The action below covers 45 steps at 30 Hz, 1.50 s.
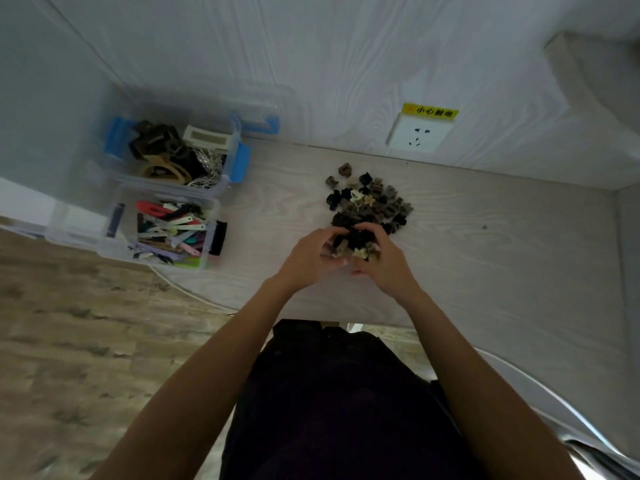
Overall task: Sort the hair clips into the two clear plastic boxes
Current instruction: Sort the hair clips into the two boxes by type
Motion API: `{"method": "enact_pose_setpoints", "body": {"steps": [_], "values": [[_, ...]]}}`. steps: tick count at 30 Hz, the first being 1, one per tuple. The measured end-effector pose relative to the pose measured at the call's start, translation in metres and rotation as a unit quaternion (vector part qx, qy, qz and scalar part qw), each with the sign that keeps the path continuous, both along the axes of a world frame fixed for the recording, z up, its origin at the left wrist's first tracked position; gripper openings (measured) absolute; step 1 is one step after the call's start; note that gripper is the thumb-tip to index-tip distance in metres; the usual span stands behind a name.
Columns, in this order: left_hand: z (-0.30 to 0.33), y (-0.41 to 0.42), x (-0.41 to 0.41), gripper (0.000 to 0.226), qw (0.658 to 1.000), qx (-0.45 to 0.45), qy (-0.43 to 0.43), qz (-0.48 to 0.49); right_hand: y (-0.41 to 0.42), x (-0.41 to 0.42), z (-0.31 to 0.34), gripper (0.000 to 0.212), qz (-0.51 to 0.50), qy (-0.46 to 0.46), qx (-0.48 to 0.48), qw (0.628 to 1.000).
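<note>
A pile of small claw hair clips point(372, 200), black, brown and cream, lies on the pale table. My left hand point(311, 258) and my right hand point(384, 263) cup the near part of the pile from both sides, fingers curled round a bunch of small clips point(353, 242). At the left stand two clear plastic boxes. The far box point(228, 133) with blue latches holds large claw clips in brown, black and cream. The near box point(209, 206) holds several flat snap clips in many colours.
The table point(485, 265) runs to a white wall with a socket point(417, 133) under a yellow warning label. A clear lid point(69, 223) lies left of the near box. Wooden floor point(86, 341) shows at lower left, my dark clothing below.
</note>
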<state>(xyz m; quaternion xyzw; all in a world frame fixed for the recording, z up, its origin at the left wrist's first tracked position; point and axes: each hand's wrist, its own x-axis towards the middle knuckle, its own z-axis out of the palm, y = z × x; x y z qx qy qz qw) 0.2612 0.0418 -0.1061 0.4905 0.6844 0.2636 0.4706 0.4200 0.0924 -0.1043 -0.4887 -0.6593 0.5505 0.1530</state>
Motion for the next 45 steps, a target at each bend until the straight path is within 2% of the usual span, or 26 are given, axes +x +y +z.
{"method": "enact_pose_setpoints", "body": {"steps": [5, 9, 13, 16, 20, 25, 29, 35, 38, 41, 43, 45], "values": [[0.023, -0.008, -0.020, 0.047, 0.998, 0.043, -0.039, 0.024, 0.000, -0.011, 0.018, 0.049, 0.012, 0.045, -0.007, 0.999], [0.047, -0.017, -0.058, 0.044, 0.990, 0.091, -0.079, 0.079, 0.011, -0.056, 0.044, 0.049, 0.052, 0.097, -0.018, 0.994], [0.076, -0.018, -0.111, 0.040, 0.976, 0.138, -0.050, 0.161, 0.030, -0.124, 0.076, 0.047, 0.115, 0.140, -0.015, 0.983], [0.093, -0.018, -0.153, 0.039, 0.967, 0.172, -0.017, 0.189, 0.041, -0.178, 0.093, 0.046, 0.151, 0.145, -0.020, 0.978], [0.102, -0.029, -0.192, 0.036, 0.957, 0.185, 0.013, 0.224, 0.041, -0.224, 0.099, 0.054, 0.207, 0.133, 0.031, 0.969], [0.087, -0.060, -0.210, 0.021, 0.948, 0.171, 0.026, 0.267, 0.011, -0.248, 0.081, 0.053, 0.246, 0.107, -0.009, 0.963], [0.080, -0.064, -0.210, 0.020, 0.947, 0.150, 0.034, 0.283, 0.002, -0.257, 0.074, 0.053, 0.234, 0.089, -0.031, 0.968], [0.071, -0.036, -0.228, 0.026, 0.948, 0.113, 0.094, 0.284, 0.024, -0.269, 0.070, 0.052, 0.173, 0.014, 0.073, 0.982], [0.067, -0.027, -0.232, 0.032, 0.956, 0.108, 0.089, 0.258, 0.033, -0.265, 0.074, 0.043, 0.194, -0.014, 0.143, 0.970], [0.062, -0.023, -0.236, 0.035, 0.962, 0.101, 0.079, 0.241, 0.040, -0.264, 0.076, 0.035, 0.203, -0.019, 0.167, 0.965], [0.059, -0.022, -0.238, 0.037, 0.960, 0.098, 0.099, 0.241, 0.044, -0.264, 0.073, 0.034, 0.221, -0.028, 0.197, 0.955], [0.058, -0.024, -0.239, 0.036, 0.954, 0.113, 0.166, 0.225, 0.046, -0.267, 0.074, 0.038, 0.248, -0.050, 0.240, 0.937]]}}
